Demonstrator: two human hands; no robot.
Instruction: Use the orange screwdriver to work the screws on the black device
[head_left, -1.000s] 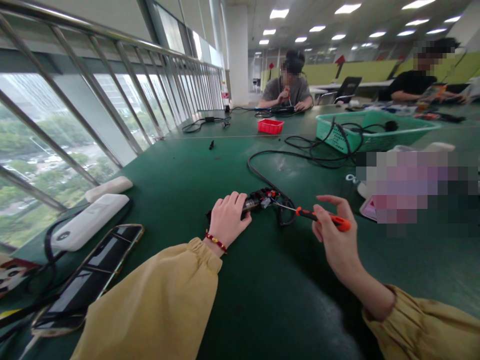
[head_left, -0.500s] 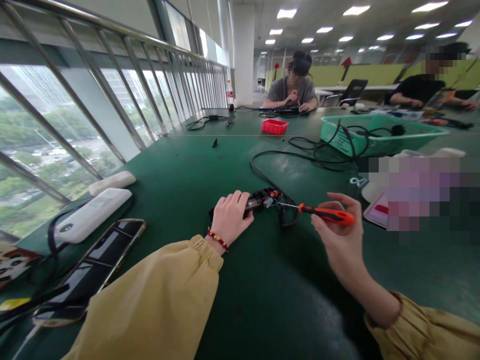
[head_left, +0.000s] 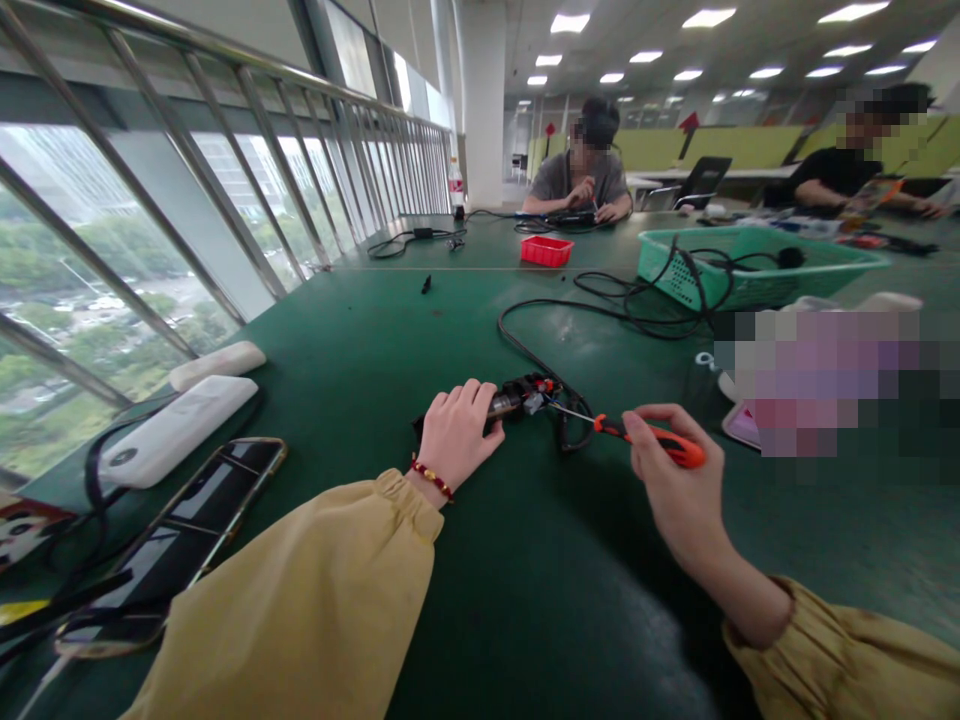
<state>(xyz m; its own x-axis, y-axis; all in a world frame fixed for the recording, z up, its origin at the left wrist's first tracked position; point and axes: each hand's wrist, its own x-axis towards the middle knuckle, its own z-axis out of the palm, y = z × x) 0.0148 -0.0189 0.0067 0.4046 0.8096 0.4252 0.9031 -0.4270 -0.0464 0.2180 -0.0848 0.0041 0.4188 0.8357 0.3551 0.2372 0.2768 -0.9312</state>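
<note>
My left hand [head_left: 459,432] lies closed over a small black device [head_left: 517,395] with exposed wires on the green table [head_left: 375,340], pinning it down. My right hand [head_left: 675,480] grips an orange-handled screwdriver [head_left: 651,442]; its metal tip points left at the device's wired end. A black cable [head_left: 555,325] runs from the device toward the back right. Both my sleeves are mustard yellow, and a red bead bracelet sits on my left wrist.
Two white power banks [head_left: 176,430] and a phone [head_left: 180,530] lie at the left near the window railing. A green basket [head_left: 750,262] holding cables stands at the right, a red tray [head_left: 547,250] farther back. Two other people sit at the far tables.
My right hand has dropped slightly and closed its fingers more tightly around the screwdriver handle; the tip stays at the device. My left hand has not moved.
</note>
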